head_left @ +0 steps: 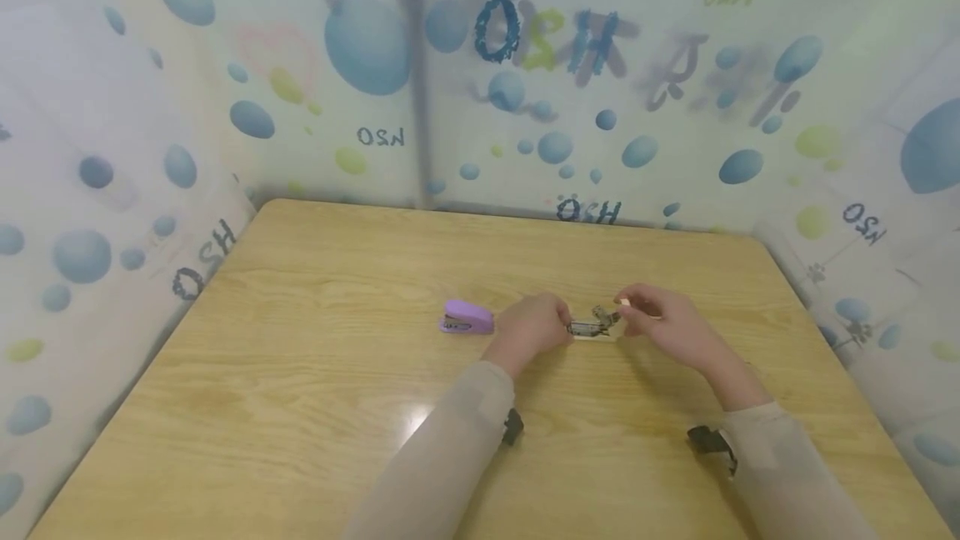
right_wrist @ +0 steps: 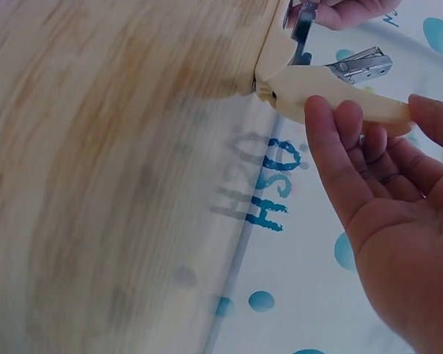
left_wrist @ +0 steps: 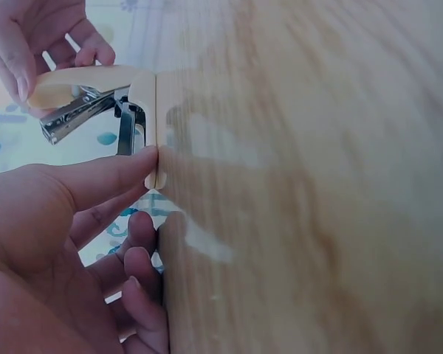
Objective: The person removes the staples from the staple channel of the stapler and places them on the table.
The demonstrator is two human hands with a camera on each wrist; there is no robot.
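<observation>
Two bare hands meet over one cream-coloured plastic stapler, which is hinged wide open between them on the pale, wood-grained surface. The left hand pinches the free end of the stapler's base between thumb and finger, holding it down against the surface; its other fingers curl just beside that end. On the other side, the right hand holds the raised upper arm, its thumb at the arm's tip and its fingers along the outer face. The hinge sits lower than the right hand's grip, at the end of the base away from the left hand. Inside the opening, a silver metal channel slants out near the raised arm, while a darker metal strip lies nearer the base. A small purple stapler rests just beside the left hand, on its outer side. Both forearms wear beige sleeves. Behind stands a pale wall covering printed with blue and yellow-green dots and lettering.
</observation>
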